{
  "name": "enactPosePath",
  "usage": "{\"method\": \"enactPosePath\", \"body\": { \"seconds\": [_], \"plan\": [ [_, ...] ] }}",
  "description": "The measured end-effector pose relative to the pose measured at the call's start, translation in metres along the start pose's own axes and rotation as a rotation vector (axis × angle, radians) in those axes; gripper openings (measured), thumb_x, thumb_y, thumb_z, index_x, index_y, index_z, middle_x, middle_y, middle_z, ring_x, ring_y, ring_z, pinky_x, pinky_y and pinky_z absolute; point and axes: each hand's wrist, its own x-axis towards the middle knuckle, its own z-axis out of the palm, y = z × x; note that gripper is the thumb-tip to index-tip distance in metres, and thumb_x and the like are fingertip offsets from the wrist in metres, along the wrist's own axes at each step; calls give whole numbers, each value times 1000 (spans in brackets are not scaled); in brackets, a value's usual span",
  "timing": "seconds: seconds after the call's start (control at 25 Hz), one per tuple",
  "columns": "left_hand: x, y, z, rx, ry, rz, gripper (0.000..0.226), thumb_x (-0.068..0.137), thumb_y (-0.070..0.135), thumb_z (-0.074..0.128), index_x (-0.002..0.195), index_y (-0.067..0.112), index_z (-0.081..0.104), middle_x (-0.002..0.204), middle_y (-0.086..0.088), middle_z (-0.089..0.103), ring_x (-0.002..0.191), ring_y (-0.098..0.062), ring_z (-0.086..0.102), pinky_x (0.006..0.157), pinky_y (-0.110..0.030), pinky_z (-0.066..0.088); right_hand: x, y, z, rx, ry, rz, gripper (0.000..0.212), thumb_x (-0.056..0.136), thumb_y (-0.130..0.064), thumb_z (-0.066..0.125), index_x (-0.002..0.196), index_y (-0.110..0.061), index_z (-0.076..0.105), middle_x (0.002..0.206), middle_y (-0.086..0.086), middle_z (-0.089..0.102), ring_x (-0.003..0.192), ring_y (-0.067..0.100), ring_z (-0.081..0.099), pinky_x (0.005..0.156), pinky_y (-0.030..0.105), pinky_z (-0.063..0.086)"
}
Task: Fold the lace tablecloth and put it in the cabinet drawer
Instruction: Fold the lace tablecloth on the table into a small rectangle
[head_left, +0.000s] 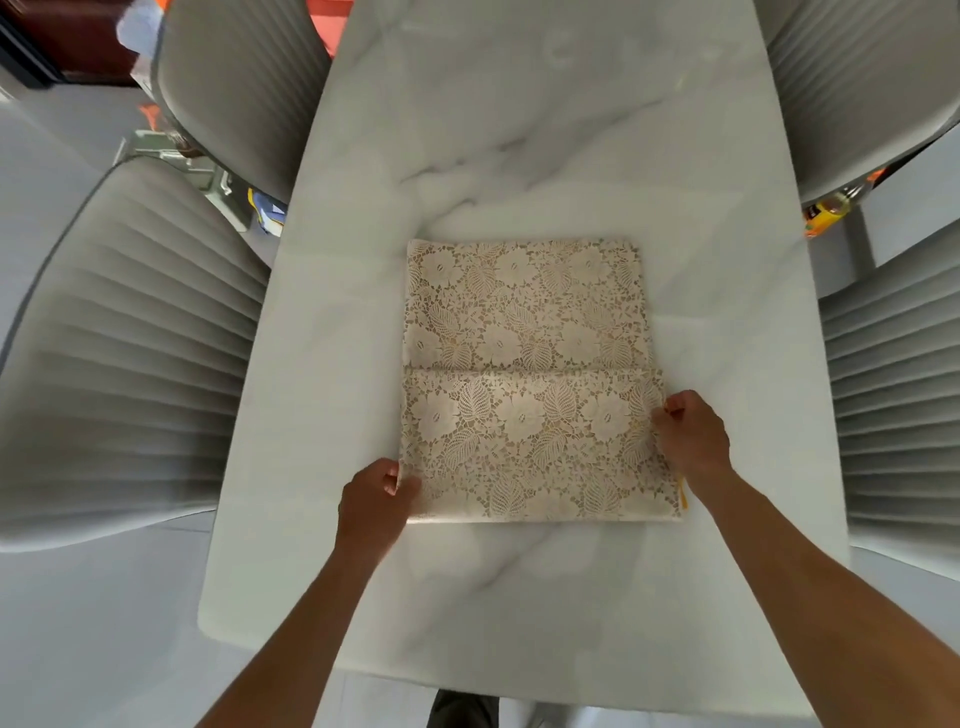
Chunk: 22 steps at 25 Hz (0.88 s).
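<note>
The cream lace tablecloth (524, 364) lies folded into a rectangle on the white marble table (519, 130), with a crease running across its middle. My left hand (376, 499) pinches the cloth's near left corner. My right hand (688, 434) grips the cloth's right edge, a little nearer than the crease. A small yellow tag (684, 496) shows at the near right edge. No cabinet drawer is in view.
Grey ribbed chairs stand along both long sides of the table: two on the left (130, 353) (244, 83) and two on the right (893, 374) (857, 88). An orange bottle (826, 213) shows between the right chairs. Pale floor surrounds the table.
</note>
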Motion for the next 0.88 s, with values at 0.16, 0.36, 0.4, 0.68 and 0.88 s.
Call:
{"method": "enactPosePath", "body": {
  "seconds": [0.16,0.36,0.4,0.68,0.88],
  "plan": [
    [-17,-6,8,0,166,-27,10,84,28,69,80,24,60,82,3,63,72,-16,59,64,-28,42,-2,2,1,-8,5,-33,25,94,-25,55,113,-10,59,111,12,67,100,32,60,84,39,45],
    [-35,-2,8,119,228,-42,17,85,22,67,100,21,60,98,-3,65,90,-28,62,76,-38,49,-42,3,-3,-120,138,-94,36,90,-17,56,124,-11,49,128,16,53,110,38,53,87,47,45],
    [-40,1,10,286,246,94,25,85,14,64,109,21,59,109,-6,61,97,-31,59,78,-41,49,-59,8,-1,-212,191,-225,43,86,-13,58,128,-12,48,133,16,50,114,40,51,89,49,45],
    [-58,-2,39,728,-188,492,76,90,30,56,154,22,16,163,-11,-2,149,-36,-2,116,-47,31,-122,74,12,-683,-278,-766,84,84,-31,45,156,-22,3,163,-1,-10,152,24,-5,123,38,-1],
    [-59,14,55,1093,37,624,79,67,10,73,141,16,48,136,-28,54,116,-47,58,81,-42,59,-128,64,23,-677,-124,-682,79,81,-29,54,154,-16,26,163,8,17,149,29,22,119,45,23]
  ]
}}
